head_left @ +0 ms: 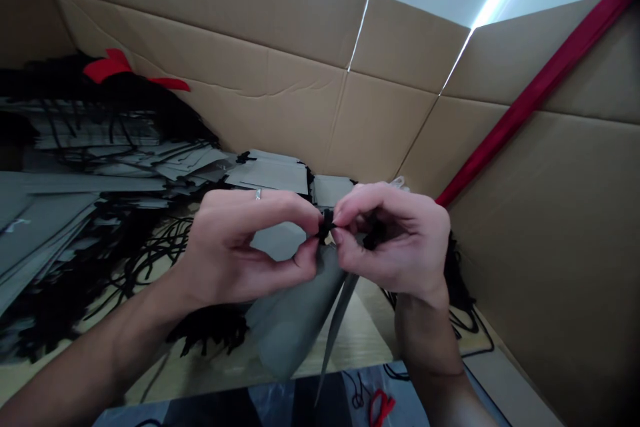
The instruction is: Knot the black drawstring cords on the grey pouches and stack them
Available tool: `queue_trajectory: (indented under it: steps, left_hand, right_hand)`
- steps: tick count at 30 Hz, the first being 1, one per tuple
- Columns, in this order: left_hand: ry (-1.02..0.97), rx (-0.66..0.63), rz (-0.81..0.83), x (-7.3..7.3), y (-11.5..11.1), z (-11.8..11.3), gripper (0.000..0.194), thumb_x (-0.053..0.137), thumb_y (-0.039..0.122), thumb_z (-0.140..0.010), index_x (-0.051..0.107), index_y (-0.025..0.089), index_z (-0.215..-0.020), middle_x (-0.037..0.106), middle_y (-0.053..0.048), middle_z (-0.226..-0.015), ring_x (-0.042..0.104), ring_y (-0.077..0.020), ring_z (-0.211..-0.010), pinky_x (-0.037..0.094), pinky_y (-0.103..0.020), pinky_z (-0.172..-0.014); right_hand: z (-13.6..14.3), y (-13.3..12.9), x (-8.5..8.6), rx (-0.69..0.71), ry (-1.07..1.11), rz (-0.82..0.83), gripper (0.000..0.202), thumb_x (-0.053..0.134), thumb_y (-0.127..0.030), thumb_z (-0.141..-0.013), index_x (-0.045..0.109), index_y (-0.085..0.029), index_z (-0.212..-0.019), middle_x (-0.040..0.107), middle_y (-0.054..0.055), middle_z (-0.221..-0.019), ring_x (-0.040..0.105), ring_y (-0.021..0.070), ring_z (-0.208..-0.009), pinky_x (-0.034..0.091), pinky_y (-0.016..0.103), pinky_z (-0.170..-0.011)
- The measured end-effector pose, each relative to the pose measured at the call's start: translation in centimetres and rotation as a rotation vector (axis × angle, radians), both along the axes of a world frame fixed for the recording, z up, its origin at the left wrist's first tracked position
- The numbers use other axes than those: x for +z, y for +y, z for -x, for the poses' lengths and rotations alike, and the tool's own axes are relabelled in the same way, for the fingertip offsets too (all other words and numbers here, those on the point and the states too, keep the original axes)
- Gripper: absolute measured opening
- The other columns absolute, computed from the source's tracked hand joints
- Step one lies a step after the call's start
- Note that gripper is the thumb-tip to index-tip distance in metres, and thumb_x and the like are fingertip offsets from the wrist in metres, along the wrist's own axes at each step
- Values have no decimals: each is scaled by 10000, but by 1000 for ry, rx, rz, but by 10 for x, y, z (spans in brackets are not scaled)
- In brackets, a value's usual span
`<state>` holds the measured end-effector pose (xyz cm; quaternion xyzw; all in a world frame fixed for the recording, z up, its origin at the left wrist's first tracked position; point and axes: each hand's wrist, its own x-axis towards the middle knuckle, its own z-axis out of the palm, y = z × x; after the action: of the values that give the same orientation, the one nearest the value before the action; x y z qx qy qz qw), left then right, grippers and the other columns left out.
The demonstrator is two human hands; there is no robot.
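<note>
Both hands meet in the middle of the view at a small black cord knot (327,221). My left hand (250,240), with a ring on one finger, pinches the cord between thumb and forefinger. From the other side my right hand (395,233) pinches the same black cord, with more black cord bunched under its curled fingers. Below the fingertips hangs a grey sheet piece (295,320), bent over, with a second thin flap edge-on beside it. Whether the cord passes through a hole in the sheet is hidden by the fingers.
Grey pieces with black cords (125,153) are piled at the left, and smaller stacks (270,173) stand behind the hands. Loose black cords (150,247) lie on the wooden table (365,327). Cardboard walls (280,33) enclose the back and right. A red cord (381,407) lies at the front.
</note>
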<state>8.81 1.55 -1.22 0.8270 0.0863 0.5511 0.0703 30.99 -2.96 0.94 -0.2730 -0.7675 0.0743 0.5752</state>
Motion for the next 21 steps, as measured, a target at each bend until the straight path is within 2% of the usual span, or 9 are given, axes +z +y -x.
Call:
queue_trajectory:
  steps: [4, 7, 10, 14, 18, 21]
  left_hand:
    - [-77, -252, 367, 8, -2, -7, 254, 867, 170, -940, 747, 242, -1152, 840, -26, -1008, 811, -167, -862, 699, -265, -797]
    - [66, -343, 580, 15, -4, -10, 70, 761, 262, -1079, 763, 209, -1124, 829, -30, -939, 771, -134, -775, 646, -194, -672]
    - [97, -336, 548, 16, -5, -9, 105, 721, 225, -1112, 798, 192, -1050, 808, -15, -886, 698, -101, -695, 539, -155, -565]
    - [67, -288, 423, 14, -7, -8, 81, 737, 162, -1097, 811, 196, -1102, 789, 15, -870, 662, -80, -710, 513, -139, -592]
    - [119, -217, 377, 13, -8, -7, 97, 723, 193, -1111, 818, 179, -1096, 800, 4, -893, 660, -87, -727, 548, -152, -646]
    - [133, -180, 360, 12, -8, -7, 125, 717, 223, -1119, 831, 172, -1122, 841, -23, -945, 707, -110, -748, 569, -182, -659]
  right_hand:
    - [-2, -2, -1, -42, 33, -21, 273, 810, -39, -834, 781, -283, -954, 766, -27, -831, 630, 134, -673, 523, 319, -611]
    - [-4, -3, 0, -90, 12, -97, 284, 818, -47, -852, 777, -303, -967, 798, 0, -895, 672, 175, -737, 546, 365, -647]
    - [-7, -5, 3, -52, 6, -72, 256, 826, -71, -875, 785, -292, -995, 797, 11, -919, 694, 185, -787, 549, 362, -672]
    - [-12, -7, 9, 31, 90, 123, 210, 886, -170, -924, 814, -247, -1105, 790, 8, -941, 652, 131, -722, 529, 284, -616]
    - [-15, -7, 14, 62, 59, 251, 69, 879, -232, -954, 826, -201, -987, 689, -25, -731, 550, 101, -588, 445, 233, -510]
    - [-16, -6, 15, 49, 23, 266, 70, 866, -230, -964, 819, -192, -930, 647, -30, -697, 533, 98, -581, 428, 225, -508]
